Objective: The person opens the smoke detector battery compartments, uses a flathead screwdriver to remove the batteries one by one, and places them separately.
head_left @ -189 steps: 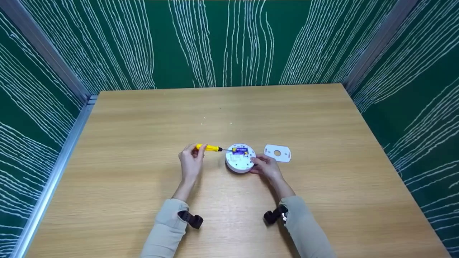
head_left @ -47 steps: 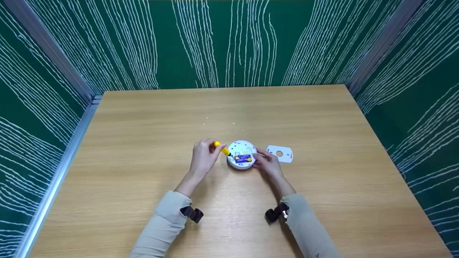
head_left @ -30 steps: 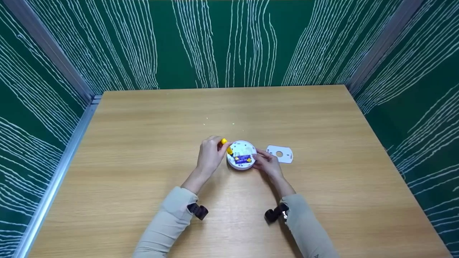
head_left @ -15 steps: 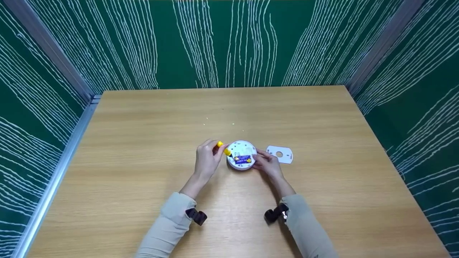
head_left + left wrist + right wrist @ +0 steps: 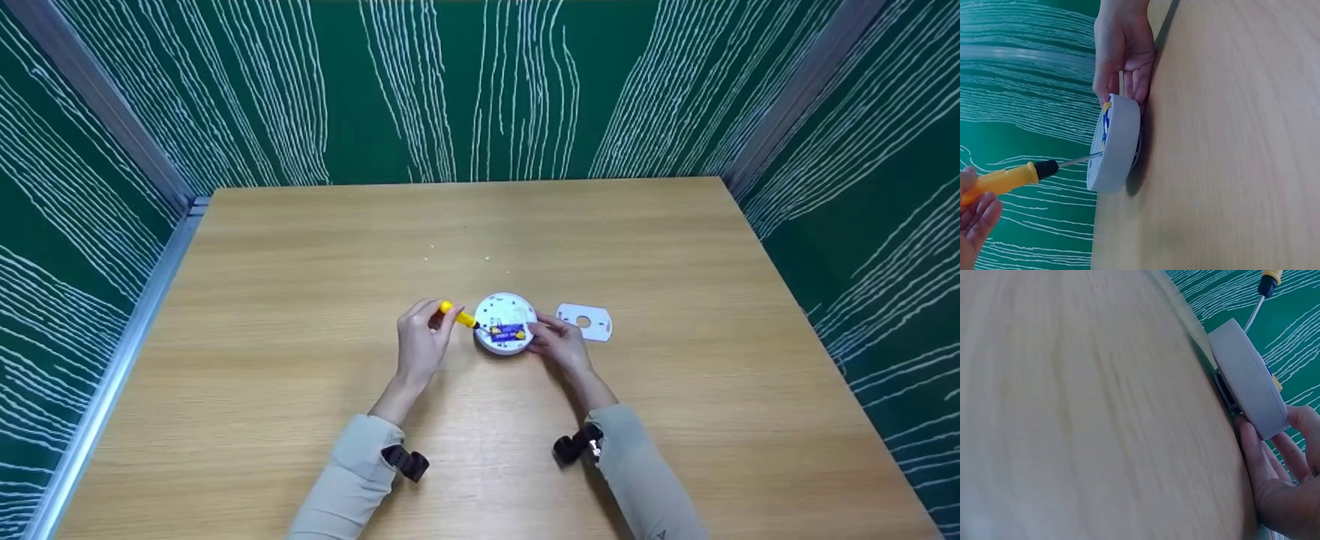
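My left hand (image 5: pixel 421 341) holds a screwdriver (image 5: pixel 457 314) with a yellow handle and black collar. Its thin metal shaft (image 5: pixel 1075 161) slants down to the face of a round white smoke alarm (image 5: pixel 504 309), and the tip meets that face beside the battery bay. A purple-blue battery with yellow ends (image 5: pixel 508 333) lies in the bay, on the side nearer me. With thumb on top and fingers beneath, my right hand (image 5: pixel 564 346) grips the alarm's right edge. In the right wrist view the alarm's thick side wall (image 5: pixel 1255 382) stands tilted above the wood.
A white oblong mounting plate (image 5: pixel 598 323) with a round centre hole lies flat just behind my right hand. Tiny white crumbs (image 5: pixel 487 258) are scattered farther back on the wooden table (image 5: pixel 300 262). Green walls with white lines (image 5: pixel 510 90) enclose the back and sides.
Since the oldest frame, the alarm has turned, bringing its battery bay nearer me. Over the last second my left hand has shifted left and tilted the screwdriver flatter. The right hand keeps its grip.
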### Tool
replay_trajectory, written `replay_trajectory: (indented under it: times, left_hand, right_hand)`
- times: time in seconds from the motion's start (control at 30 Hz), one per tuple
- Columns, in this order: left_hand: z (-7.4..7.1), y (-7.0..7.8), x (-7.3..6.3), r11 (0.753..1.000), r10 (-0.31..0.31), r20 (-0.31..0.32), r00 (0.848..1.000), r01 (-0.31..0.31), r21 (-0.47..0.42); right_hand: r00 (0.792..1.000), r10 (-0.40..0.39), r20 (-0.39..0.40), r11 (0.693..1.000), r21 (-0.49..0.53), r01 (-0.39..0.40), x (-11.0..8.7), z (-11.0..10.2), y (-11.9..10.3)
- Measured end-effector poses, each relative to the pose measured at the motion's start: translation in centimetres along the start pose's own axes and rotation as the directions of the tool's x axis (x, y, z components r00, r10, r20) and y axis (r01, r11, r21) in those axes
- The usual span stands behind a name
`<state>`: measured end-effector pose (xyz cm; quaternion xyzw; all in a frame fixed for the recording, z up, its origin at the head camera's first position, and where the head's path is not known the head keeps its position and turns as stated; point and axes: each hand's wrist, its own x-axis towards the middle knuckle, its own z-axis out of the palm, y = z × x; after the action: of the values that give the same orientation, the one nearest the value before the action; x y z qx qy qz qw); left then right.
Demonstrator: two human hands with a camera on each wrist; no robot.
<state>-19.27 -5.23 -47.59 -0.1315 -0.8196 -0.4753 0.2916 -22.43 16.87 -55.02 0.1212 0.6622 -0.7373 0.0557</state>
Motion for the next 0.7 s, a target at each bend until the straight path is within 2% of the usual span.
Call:
replay_trajectory:
  times: [0.4,0.7]
  left_hand:
    - [-0.4,-1.4,-1.5,0.994,-0.057,-0.075,0.996,0.05,-0.099]
    - [-0.6,-2.1,-2.2,0.986,-0.078,-0.094,0.992,0.064,-0.151]
  right_hand:
    - [1.0,-0.011,0.003,1.0,0.021,0.011,0.2,0.0,0.2]
    - [1.0,-0.009,-0.011,0.999,0.04,0.009,0.4,0.0,0.4]
